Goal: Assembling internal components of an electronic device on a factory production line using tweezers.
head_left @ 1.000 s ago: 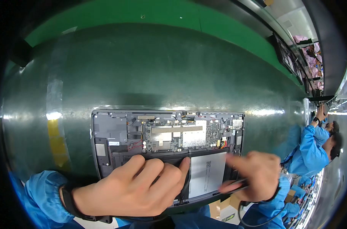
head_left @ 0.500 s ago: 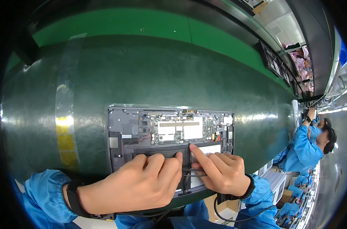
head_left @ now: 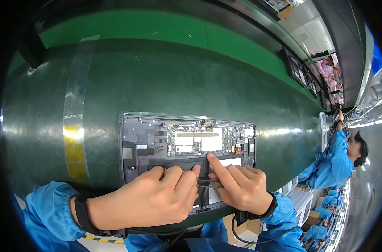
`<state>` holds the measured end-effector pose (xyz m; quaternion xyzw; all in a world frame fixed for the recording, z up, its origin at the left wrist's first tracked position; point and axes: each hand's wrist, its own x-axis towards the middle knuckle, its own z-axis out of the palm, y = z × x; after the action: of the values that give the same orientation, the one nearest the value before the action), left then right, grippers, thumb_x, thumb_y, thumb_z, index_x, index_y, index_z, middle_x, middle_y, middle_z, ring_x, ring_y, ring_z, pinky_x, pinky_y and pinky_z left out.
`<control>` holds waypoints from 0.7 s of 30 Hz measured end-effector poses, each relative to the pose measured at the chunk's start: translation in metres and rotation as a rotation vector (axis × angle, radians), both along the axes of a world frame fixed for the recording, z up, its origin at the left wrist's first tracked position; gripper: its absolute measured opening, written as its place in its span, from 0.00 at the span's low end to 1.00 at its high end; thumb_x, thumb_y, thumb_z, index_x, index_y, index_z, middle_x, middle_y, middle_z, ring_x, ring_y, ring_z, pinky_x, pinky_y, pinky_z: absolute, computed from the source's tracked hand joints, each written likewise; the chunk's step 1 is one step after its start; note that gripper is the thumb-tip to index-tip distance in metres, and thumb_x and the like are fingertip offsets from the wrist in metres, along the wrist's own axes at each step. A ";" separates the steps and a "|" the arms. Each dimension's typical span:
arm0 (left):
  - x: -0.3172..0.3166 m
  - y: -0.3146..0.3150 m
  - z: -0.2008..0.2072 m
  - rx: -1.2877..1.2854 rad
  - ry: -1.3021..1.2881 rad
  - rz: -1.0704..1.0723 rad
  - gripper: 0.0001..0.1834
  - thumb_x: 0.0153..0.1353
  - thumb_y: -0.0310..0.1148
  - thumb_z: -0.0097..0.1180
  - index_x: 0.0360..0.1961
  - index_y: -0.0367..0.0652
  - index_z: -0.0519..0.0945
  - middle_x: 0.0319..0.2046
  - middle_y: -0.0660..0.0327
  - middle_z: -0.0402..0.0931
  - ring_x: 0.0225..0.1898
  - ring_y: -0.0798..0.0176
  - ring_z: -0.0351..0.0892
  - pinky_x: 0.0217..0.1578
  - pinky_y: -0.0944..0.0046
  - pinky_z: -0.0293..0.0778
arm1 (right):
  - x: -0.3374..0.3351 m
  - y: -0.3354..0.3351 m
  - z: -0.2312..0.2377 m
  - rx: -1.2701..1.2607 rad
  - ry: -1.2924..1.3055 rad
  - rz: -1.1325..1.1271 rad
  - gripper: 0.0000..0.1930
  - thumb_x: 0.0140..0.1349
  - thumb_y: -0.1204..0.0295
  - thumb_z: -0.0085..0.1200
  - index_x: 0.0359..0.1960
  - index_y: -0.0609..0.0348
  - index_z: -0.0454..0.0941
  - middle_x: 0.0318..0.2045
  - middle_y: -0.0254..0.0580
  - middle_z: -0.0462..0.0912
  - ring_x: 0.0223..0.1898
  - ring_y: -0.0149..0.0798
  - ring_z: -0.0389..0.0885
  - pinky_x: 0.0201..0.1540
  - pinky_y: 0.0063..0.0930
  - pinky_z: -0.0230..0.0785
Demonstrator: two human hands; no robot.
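An opened laptop base (head_left: 134, 138) lies on the dark green belt, its circuit board (head_left: 199, 140) and black battery pack (head_left: 178, 161) showing. My left hand (head_left: 151, 201) lies flat over the battery's near left part, fingers closed together and pressing down. My right hand (head_left: 239, 187) rests beside it on the right, index finger stretched out with its tip on the battery's top edge near the middle. A thin black strip runs between the two hands; whether either hand pinches it cannot be told. Both wrists wear black straps, and a cable hangs from the right one.
The green conveyor belt (head_left: 191, 80) curves away, with a silver and yellow tape strip (head_left: 75, 138) across it at left. Another worker in blue (head_left: 336, 161) stands at the right. Another opened device (head_left: 302, 73) lies further along the line at upper right.
My right hand has moved left from the laptop's near right corner to sit against my left hand, index fingertip now on the battery's edge. The view has shifted, so the laptop sits further right.
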<state>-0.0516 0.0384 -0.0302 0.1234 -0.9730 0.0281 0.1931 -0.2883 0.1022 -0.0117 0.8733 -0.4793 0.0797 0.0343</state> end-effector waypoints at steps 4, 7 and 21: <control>-0.002 0.001 -0.001 -0.002 0.044 -0.027 0.15 0.53 0.34 0.59 0.36 0.33 0.87 0.22 0.67 0.69 0.24 0.71 0.68 0.20 0.73 0.63 | 0.001 0.004 0.001 -0.020 0.041 -0.018 0.32 0.50 0.75 0.68 0.60 0.64 0.78 0.18 0.27 0.67 0.17 0.26 0.73 0.20 0.23 0.66; -0.003 0.000 -0.002 0.009 0.054 -0.030 0.16 0.54 0.33 0.59 0.37 0.31 0.87 0.21 0.67 0.68 0.23 0.71 0.68 0.20 0.73 0.64 | 0.001 0.005 -0.001 -0.031 0.017 -0.024 0.32 0.49 0.75 0.68 0.61 0.64 0.78 0.18 0.27 0.67 0.16 0.26 0.72 0.19 0.23 0.66; 0.003 0.002 0.000 -0.020 -0.025 -0.032 0.21 0.56 0.36 0.60 0.43 0.28 0.85 0.22 0.67 0.67 0.24 0.70 0.70 0.22 0.72 0.67 | 0.002 0.005 -0.009 0.069 -0.195 -0.072 0.36 0.49 0.72 0.66 0.65 0.62 0.75 0.20 0.28 0.71 0.17 0.27 0.75 0.18 0.24 0.66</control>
<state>-0.0489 0.0400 -0.0298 0.1053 -0.9769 0.0364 0.1826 -0.2859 0.1070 -0.0212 0.8443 -0.5140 0.1463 -0.0396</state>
